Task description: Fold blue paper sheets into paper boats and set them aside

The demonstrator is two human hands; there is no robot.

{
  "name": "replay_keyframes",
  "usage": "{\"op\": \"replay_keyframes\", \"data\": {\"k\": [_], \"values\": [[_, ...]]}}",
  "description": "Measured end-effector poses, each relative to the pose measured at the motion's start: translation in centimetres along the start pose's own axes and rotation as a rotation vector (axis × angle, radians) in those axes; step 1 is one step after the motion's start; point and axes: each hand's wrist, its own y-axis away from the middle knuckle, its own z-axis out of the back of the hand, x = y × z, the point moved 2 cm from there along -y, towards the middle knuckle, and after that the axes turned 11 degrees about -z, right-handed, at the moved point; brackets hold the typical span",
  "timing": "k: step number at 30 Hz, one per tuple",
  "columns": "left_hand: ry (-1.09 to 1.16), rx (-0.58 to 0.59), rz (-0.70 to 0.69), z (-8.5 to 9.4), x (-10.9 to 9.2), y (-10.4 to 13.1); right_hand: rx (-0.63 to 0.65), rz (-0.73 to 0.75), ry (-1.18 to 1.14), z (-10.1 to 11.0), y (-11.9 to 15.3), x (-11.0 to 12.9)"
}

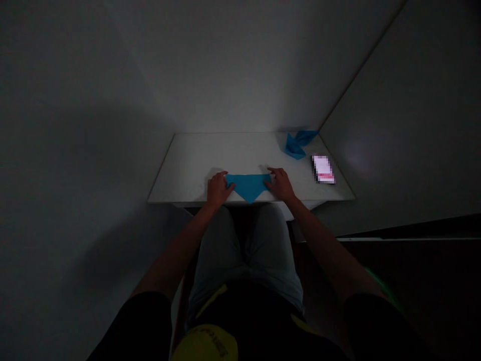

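A folded sheet of blue paper (248,186) lies at the front edge of the white table, its long straight side toward the wall and its point toward my body. My left hand (220,188) pinches the paper's left corner between thumb and fingers. At the opposite corner, my right hand (280,184) grips the paper the same way, with its thumb on top.
Two folded blue paper boats, one nearer (294,147) and one behind it (305,137), sit at the table's back right. A lit phone (323,169) lies near the right edge of the white table (195,155). Walls stand behind and on both sides.
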Motion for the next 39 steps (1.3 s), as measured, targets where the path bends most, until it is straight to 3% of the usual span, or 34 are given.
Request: {"op": "replay_keyframes", "data": {"k": [3, 7, 16, 24, 31, 35, 39], "values": [[-0.037, 0.015, -0.134, 0.1, -0.4, 0.4, 0.050, 0.160, 0.072, 0.4, 0.6, 0.5], [0.064, 0.171, -0.289, 0.0, -0.5, 1.0, 0.228, 0.319, 0.147, 1.0, 1.4, 1.0], [0.139, 0.411, -0.492, 1.7, 1.2, 3.4, 0.386, 0.401, 0.065, 4.1, 3.6, -0.2], [0.298, 0.472, -0.521, 2.5, 1.1, 1.1, 0.527, 0.409, -0.101, 4.7, 2.2, -0.8], [0.284, 0.558, -0.544, 3.1, 0.9, -0.3, 0.430, 0.368, -0.069, 3.7, 1.8, -0.1], [0.245, 0.520, -0.503, 2.8, 0.9, -0.7, 0.358, 0.345, -0.058, 3.2, 1.5, -0.6], [0.168, 0.413, -0.364, 2.0, 1.5, -1.1, 0.292, 0.279, -0.036, 2.5, 0.9, -1.7]]}}
